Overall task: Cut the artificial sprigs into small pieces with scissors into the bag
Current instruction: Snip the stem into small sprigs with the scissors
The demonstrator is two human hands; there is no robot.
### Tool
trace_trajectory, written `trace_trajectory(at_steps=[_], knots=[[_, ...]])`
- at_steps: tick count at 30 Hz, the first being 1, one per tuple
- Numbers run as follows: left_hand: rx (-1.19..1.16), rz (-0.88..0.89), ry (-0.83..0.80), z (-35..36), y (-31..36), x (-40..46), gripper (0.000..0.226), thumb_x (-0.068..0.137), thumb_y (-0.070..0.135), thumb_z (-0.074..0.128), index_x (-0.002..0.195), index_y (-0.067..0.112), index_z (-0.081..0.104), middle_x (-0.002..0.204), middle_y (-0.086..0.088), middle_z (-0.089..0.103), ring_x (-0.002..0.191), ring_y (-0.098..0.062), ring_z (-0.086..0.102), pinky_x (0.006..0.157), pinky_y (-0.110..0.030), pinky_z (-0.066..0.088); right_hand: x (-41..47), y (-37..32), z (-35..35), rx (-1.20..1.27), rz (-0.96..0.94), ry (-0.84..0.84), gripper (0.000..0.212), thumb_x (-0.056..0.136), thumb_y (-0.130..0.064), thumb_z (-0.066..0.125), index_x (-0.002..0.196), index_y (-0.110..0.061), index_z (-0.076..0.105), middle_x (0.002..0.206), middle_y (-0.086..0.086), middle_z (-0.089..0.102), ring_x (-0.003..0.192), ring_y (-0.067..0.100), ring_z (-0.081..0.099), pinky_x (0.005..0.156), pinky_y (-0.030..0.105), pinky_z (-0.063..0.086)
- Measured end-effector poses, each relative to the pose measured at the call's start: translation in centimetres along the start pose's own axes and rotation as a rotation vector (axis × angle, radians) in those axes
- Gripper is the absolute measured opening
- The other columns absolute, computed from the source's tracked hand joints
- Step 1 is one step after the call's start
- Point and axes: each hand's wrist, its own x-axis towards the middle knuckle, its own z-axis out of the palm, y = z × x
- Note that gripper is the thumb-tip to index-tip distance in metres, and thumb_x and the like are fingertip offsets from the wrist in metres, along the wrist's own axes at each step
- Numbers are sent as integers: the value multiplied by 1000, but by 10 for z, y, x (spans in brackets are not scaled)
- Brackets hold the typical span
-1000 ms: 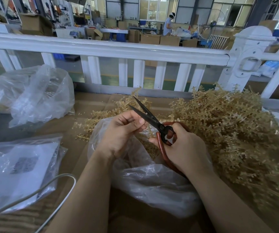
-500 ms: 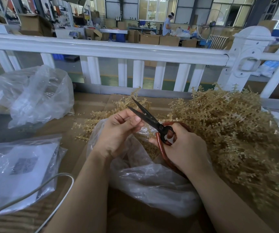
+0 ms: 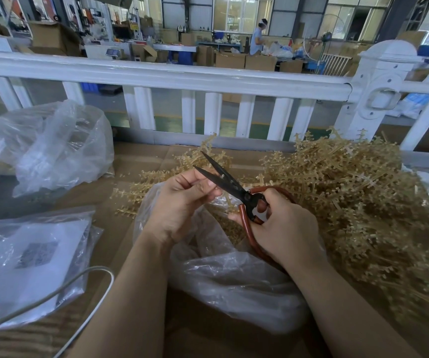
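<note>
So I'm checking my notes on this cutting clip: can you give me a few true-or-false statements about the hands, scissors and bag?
1. The right hand holds the scissors. True.
2. The scissor blades are closed. False: they are apart.
3. The left hand lies flat on the table. False: it is raised by the blades, fingers pinched together.
4. The bag lies under both hands. True.
5. The big sprig pile is on the left. False: it is on the right.
</note>
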Motion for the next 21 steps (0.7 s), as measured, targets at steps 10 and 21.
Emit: trace_trajectory(at_steps=[10,21], knots=[[6,10,-18,-2,-1,1,18,80,4,62,76,15,76,76,-1,70,70,-9,64,72,-19,54,-1,-1,-3,52,-20,-29,59,78,-89,44,76,-30,44,67,-17,60,55,3,58,47,21,48],[-25,-7,13,-4,-1,1,8,78,5,65,76,11,70,72,-3,67,69,-12,63,72,-21,54,-1,0,-2,50,-25,7,72,77,-97,28,74,-28,49,62,-16,59,49,4,57,45,20,46]])
